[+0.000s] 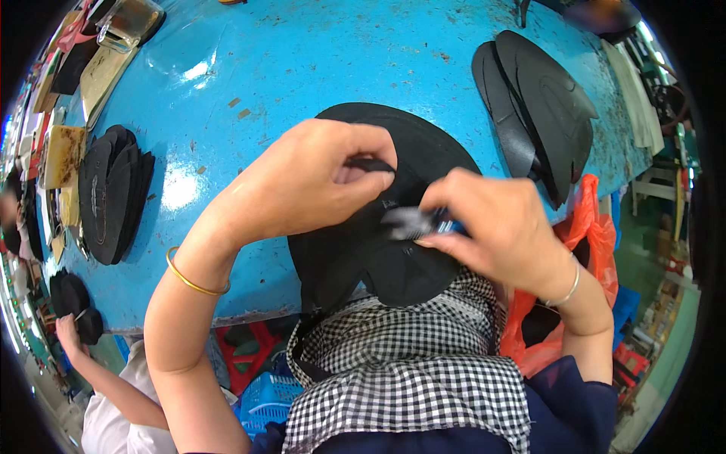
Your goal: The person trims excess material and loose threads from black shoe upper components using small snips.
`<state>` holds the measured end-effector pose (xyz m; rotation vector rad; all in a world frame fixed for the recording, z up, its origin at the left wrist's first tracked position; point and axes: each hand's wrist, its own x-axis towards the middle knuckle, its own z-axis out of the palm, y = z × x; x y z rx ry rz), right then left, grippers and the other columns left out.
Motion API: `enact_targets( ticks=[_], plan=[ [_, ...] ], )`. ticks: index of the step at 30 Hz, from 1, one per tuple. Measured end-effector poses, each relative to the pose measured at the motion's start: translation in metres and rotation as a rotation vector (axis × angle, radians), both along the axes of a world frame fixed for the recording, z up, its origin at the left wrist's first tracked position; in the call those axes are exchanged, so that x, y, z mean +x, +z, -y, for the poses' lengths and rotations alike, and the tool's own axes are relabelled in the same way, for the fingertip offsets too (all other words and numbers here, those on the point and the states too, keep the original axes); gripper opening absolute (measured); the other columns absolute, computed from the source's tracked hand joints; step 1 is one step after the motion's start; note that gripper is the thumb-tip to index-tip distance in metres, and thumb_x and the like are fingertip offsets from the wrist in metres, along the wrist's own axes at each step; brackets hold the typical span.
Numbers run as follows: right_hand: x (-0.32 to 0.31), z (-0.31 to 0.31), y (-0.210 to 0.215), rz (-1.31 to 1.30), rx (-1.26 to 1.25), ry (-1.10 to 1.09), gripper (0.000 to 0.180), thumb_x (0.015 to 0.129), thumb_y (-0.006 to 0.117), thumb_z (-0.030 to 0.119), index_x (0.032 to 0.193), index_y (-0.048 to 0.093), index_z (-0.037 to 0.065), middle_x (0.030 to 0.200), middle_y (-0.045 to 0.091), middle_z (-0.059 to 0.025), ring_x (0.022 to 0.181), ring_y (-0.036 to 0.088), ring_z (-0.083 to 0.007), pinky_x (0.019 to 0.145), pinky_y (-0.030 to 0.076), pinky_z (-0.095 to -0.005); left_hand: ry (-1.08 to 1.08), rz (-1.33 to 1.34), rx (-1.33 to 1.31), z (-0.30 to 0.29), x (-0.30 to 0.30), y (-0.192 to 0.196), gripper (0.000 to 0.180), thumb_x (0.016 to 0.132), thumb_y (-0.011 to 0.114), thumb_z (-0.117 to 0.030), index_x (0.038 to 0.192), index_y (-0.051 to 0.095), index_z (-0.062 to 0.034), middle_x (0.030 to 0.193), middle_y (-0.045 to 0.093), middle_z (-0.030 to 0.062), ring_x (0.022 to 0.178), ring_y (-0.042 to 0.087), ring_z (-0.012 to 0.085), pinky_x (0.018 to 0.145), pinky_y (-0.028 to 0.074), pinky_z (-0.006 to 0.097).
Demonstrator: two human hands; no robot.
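Observation:
A large flat black piece of sheet material [378, 265], rounded with a notch in its near edge, lies across the blue table's edge and against my lap. My left hand [325, 170] is above its far part, thumb and fingers closed on a small black piece [368, 164]. In my right hand [495, 219] is a pair of pliers [412, 223] with silver jaws and dark blue handles. The jaws point left over the black sheet, smeared by motion. Faint light marks show on the sheet near them.
Stacks of black cut pieces lie at the far right [548, 98] and left [113, 193] of the blue table [249, 68]. A red plastic bag [590, 219] hangs by my right arm. At lower left, another person's hand [68, 333] touches black pieces. A blue basket [268, 397] stands below.

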<state>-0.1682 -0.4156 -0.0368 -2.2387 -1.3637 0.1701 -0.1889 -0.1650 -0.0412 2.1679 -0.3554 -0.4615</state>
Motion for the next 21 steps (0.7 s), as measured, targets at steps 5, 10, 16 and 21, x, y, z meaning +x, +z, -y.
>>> enact_targets(
  ticks=[5, 10, 16, 21],
  plan=[
    [-0.055, -0.021, -0.019, 0.4, -0.13, -0.007, 0.028, 0.08, 0.068, 0.018, 0.102, 0.069, 0.0, 0.112, 0.071, -0.0202, 0.052, 0.054, -0.0103, 0.045, 0.047, -0.0242, 0.311, -0.05, -0.371, -0.002, -0.003, 0.009, 0.011, 0.095, 0.068, -0.014, 0.098, 0.07, -0.0033, 0.072, 0.055, -0.0087, 0.059, 0.04, -0.0008, 0.052, 0.029, 0.019],
    [-0.035, -0.022, -0.024, 0.429, -0.078, -0.021, 0.022, 0.082, 0.071, 0.014, 0.099, 0.069, 0.0, 0.102, 0.072, -0.0188, 0.053, 0.057, -0.0123, 0.046, 0.048, -0.0248, 0.381, 0.131, -0.396, -0.02, -0.011, 0.033, 0.014, 0.094, 0.071, -0.014, 0.098, 0.072, -0.0013, 0.07, 0.058, -0.0069, 0.059, 0.046, -0.0005, 0.051, 0.03, 0.018],
    [0.022, 0.061, -0.002, -0.769, 0.534, -0.883, 0.022, 0.096, 0.07, 0.016, 0.111, 0.068, -0.001, 0.098, 0.071, -0.0005, 0.086, 0.068, -0.0087, 0.076, 0.056, -0.0259, 0.29, -0.133, -0.304, -0.011, -0.019, 0.04, 0.006, 0.087, 0.076, -0.002, 0.086, 0.07, -0.0008, 0.074, 0.065, -0.0027, 0.069, 0.058, 0.0036, 0.062, 0.046, 0.018],
    [0.069, 0.162, -0.013, -0.429, 0.742, -1.028, 0.034, 0.106, 0.055, 0.021, 0.134, 0.059, 0.002, 0.117, 0.067, -0.0031, 0.095, 0.066, -0.0091, 0.078, 0.052, -0.0231, -0.064, 0.046, -0.164, 0.005, -0.01, 0.013, 0.009, 0.079, 0.079, -0.004, 0.084, 0.072, -0.0025, 0.077, 0.07, 0.0039, 0.072, 0.066, 0.0151, 0.071, 0.051, 0.028]
  ],
)
